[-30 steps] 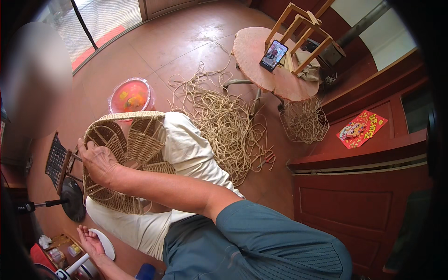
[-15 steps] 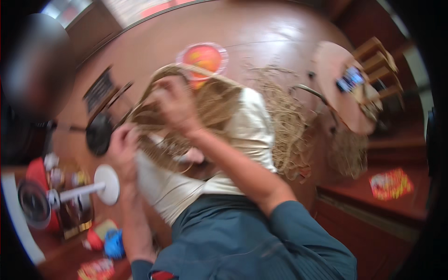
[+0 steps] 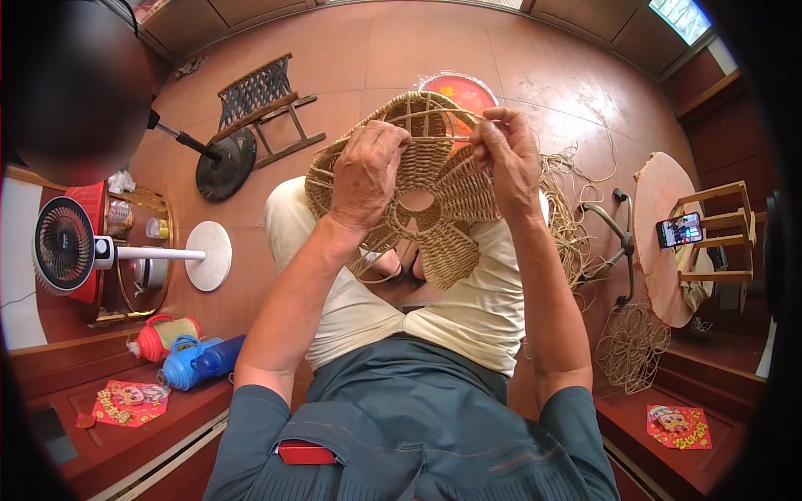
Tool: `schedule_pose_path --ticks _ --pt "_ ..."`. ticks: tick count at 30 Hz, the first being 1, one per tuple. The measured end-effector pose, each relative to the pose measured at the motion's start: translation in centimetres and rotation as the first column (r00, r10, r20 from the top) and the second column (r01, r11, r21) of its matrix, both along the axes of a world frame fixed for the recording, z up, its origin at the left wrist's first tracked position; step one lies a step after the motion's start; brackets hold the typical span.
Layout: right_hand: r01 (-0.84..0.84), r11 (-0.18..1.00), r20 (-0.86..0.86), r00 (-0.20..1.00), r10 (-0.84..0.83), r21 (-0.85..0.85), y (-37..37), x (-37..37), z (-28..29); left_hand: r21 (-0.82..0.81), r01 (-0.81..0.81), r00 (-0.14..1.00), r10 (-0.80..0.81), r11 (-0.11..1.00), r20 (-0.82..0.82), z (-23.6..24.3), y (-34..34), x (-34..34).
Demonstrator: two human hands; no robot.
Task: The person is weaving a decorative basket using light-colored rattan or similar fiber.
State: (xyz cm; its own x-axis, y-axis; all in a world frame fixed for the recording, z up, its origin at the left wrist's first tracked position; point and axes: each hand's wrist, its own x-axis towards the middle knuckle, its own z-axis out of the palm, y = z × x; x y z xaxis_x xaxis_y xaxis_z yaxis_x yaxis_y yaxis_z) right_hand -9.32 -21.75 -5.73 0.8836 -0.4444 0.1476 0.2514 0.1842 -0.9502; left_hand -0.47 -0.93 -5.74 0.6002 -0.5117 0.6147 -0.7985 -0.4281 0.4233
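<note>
A flower-shaped woven straw-rope piece [image 3: 418, 171] with a round hole in its middle rests tilted over my knees. Some petals are filled with tight weave, while the far part shows bare ribs. My left hand [image 3: 366, 175] is closed at its far left portion, fingertips bent over the ribs; what lies under them is partly hidden. At the upper right edge, my right hand [image 3: 507, 159] pinches a thin straw cord [image 3: 447, 112] between thumb and fingers. Cord strands run across the gap between the two hands.
Loose straw cord [image 3: 568, 217] lies heaped on the floor at right, beside a round-topped table [image 3: 656, 250] with a phone [image 3: 680, 230] on a wooden rack. A red basin [image 3: 472, 90] is beyond the weaving. Left are a folding stool [image 3: 259, 104], fan [image 3: 65, 245] and flasks [image 3: 188, 359].
The view has turned and sharpened. My right hand has moved from across the piece to its right edge, and my left hand has come up from the left edge onto its far left part.
</note>
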Motion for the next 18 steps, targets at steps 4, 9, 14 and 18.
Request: schedule_pose_path --ticks 4,9,14,18 --pt "0.078 0.993 0.081 0.994 -0.071 -0.090 -1.1 0.4 2.5 -0.018 0.069 0.997 -0.070 0.997 -0.042 0.5 -0.9 0.8" --pt "0.200 0.978 0.259 0.949 -0.178 -0.062 0.3 0.6 6.1 -0.023 0.028 0.995 -0.030 0.999 -0.099 0.6 -1.7 1.3" --pt "0.251 0.895 0.125 0.968 -0.220 -0.369 2.1 -1.2 3.8 -0.043 -0.049 0.994 0.044 0.998 -0.102 0.3 -2.9 1.0" --pt "0.197 0.777 0.016 0.972 -0.234 -0.598 3.2 -1.2 0.9 -0.013 -0.045 0.998 0.045 0.999 -0.040 -0.3 -2.6 0.1"
